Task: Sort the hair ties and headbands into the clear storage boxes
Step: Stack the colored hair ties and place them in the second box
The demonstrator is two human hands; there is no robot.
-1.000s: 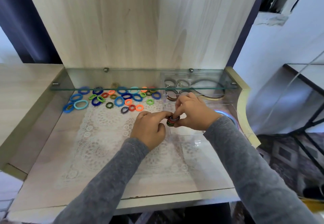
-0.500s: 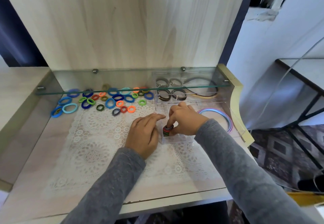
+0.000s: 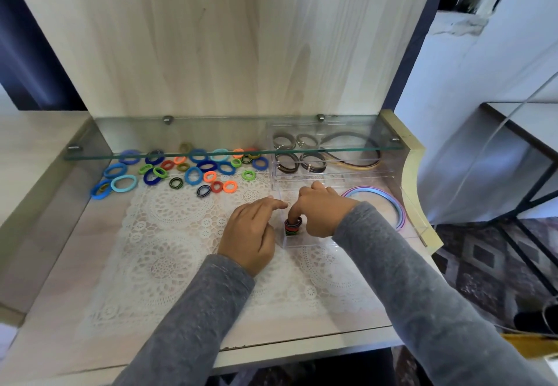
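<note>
My right hand point(image 3: 321, 212) pinches a small stack of striped hair ties point(image 3: 293, 226), its index finger pushed down through their middle. The stack stands in the front left corner of the near clear box point(image 3: 314, 243). My left hand point(image 3: 252, 231) lies open on the lace mat beside that box, fingers stretched toward its left wall and holding nothing. Pastel headbands point(image 3: 394, 204) curve along the right side of the same box. Several loose coloured hair ties point(image 3: 193, 175) lie at the back left.
A second clear box point(image 3: 335, 174) behind holds dark ties and thin headbands. A glass shelf point(image 3: 229, 153) hangs low over the back of the desk. The white lace mat point(image 3: 169, 234) covers the desk's middle; the desk edge runs along the front.
Both hands held the stack above the desk; now it has gone down into the near box. My left hand has let go and opened beside the box.
</note>
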